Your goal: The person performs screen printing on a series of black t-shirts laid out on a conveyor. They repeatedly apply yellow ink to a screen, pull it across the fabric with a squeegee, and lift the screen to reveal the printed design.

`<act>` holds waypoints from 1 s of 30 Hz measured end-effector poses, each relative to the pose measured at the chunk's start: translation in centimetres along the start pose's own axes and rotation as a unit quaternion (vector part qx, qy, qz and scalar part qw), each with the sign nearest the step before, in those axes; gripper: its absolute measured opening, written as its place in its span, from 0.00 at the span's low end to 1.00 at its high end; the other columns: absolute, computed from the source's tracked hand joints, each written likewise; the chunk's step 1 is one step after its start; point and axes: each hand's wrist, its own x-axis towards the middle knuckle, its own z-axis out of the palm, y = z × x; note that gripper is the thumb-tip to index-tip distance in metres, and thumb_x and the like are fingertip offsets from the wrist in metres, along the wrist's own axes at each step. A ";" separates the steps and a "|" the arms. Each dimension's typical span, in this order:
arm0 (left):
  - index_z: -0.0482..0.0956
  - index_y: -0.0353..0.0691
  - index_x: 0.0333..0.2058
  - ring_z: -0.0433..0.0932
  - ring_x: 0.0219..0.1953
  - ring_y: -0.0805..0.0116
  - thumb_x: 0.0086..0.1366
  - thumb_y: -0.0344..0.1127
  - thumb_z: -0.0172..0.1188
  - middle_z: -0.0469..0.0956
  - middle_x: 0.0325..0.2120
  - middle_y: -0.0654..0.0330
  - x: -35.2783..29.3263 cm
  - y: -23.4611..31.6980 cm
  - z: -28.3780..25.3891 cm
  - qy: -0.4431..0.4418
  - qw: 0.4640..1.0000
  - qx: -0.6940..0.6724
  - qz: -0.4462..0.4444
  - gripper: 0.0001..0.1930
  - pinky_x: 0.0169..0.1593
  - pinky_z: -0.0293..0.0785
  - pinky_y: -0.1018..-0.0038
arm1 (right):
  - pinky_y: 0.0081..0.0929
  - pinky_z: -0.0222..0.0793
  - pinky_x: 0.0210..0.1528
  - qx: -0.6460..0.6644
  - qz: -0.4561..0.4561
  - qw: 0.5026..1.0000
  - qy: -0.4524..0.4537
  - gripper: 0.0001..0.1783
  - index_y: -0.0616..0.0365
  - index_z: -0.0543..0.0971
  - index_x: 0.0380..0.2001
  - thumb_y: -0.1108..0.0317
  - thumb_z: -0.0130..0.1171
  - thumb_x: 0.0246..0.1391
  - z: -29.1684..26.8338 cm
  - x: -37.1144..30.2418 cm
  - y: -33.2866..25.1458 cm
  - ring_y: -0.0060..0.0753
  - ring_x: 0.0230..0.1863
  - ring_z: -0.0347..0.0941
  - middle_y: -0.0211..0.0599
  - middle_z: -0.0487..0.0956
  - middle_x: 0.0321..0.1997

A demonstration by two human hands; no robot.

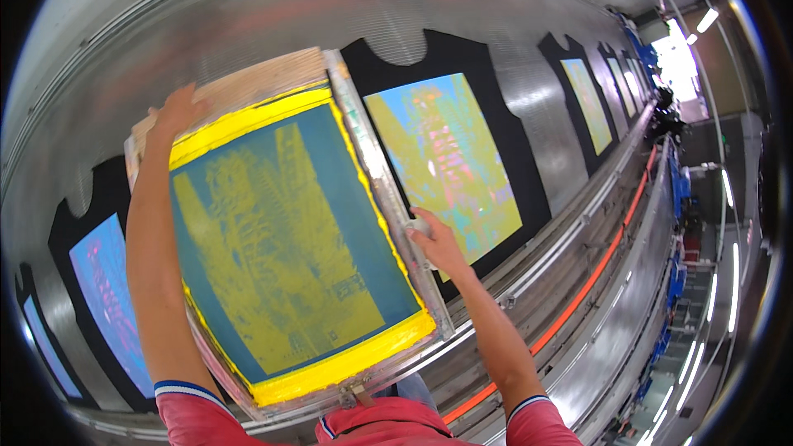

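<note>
A screen printing frame (376, 149) lies tilted in front of me over the metal table. Its blue-green mesh (322, 173) carries a yellowish image area, with thick yellow ink (355, 357) along the near and far ends. A wide wooden bar (264, 74) spans the far end; whether it is a squeegee or part of the frame, I cannot tell. My left hand (175, 111) is closed at the far left corner, by the bar's left end. My right hand (438, 244) grips the frame's right side, thumb on top. A black shirt with a colourful print (446, 165) lies just right of the frame.
More printed black shirts (588, 107) line the long metal table (529, 99) to the right, and others (103, 289) lie on the left. Metal rails (562, 235) and an orange strip (591, 277) run along its near edge. Lit tubes (734, 281) show at the right.
</note>
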 end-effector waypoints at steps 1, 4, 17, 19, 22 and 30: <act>0.62 0.45 0.65 0.56 0.69 0.54 0.61 0.58 0.59 0.60 0.66 0.53 0.0 0.7 -0.3 -0.029 1.000 0.010 -0.004 0.38 0.63 0.46 0.28 | 0.31 0.66 0.31 0.014 0.072 0.997 -0.019 0.23 0.53 0.76 0.53 0.60 0.63 0.54 -0.3 -0.1 -1.0 0.28 0.25 0.68 0.35 0.74 0.22; 0.70 0.43 0.59 0.62 0.64 0.55 0.56 0.55 0.65 0.68 0.59 0.53 -0.2 -0.4 0.3 0.007 1.000 0.021 0.012 0.35 0.60 0.52 0.32 | 0.33 0.64 0.29 0.138 0.121 0.983 -0.017 0.18 0.53 0.79 0.47 0.60 0.63 0.54 0.6 -0.3 -0.2 0.30 0.23 0.68 0.38 0.73 0.20; 0.75 0.33 0.20 0.72 0.37 0.48 0.43 0.46 0.73 0.71 0.28 0.52 -16.3 0.0 -2.4 0.263 0.945 -0.058 0.187 0.21 0.39 0.67 0.57 | 0.41 0.70 0.32 -0.007 -0.031 0.988 0.148 0.14 0.59 0.83 0.35 0.59 0.59 0.54 0.7 0.1 -2.3 0.49 0.25 0.77 0.51 0.78 0.22; 0.76 0.32 0.22 0.73 0.36 0.48 0.44 0.44 0.74 0.71 0.29 0.51 -21.0 0.2 -2.7 0.287 0.935 -0.133 0.159 0.21 0.39 0.69 0.58 | 0.41 0.71 0.34 -0.017 -0.034 0.990 0.139 0.14 0.59 0.83 0.35 0.60 0.58 0.55 0.2 0.4 -2.5 0.52 0.28 0.78 0.52 0.79 0.24; 0.79 0.31 0.26 0.77 0.27 0.54 0.47 0.43 0.73 0.76 0.25 0.52 -27.5 -2.2 -2.9 0.270 0.940 -0.202 0.061 0.19 0.32 0.72 0.63 | 0.42 0.72 0.36 -0.026 -0.094 0.986 0.134 0.13 0.60 0.82 0.36 0.62 0.57 0.56 0.4 0.9 -3.8 0.53 0.31 0.79 0.54 0.81 0.29; 0.83 0.32 0.38 0.80 0.29 0.72 0.51 0.43 0.74 0.82 0.29 0.60 -43.4 0.1 -1.8 0.157 0.694 -0.695 -0.105 0.21 0.34 0.77 0.70 | 0.28 0.66 0.34 -0.007 -0.173 0.978 0.114 0.12 0.68 0.80 0.34 0.68 0.55 0.60 0.9 0.4 0.2 0.25 0.29 0.69 0.32 0.78 0.27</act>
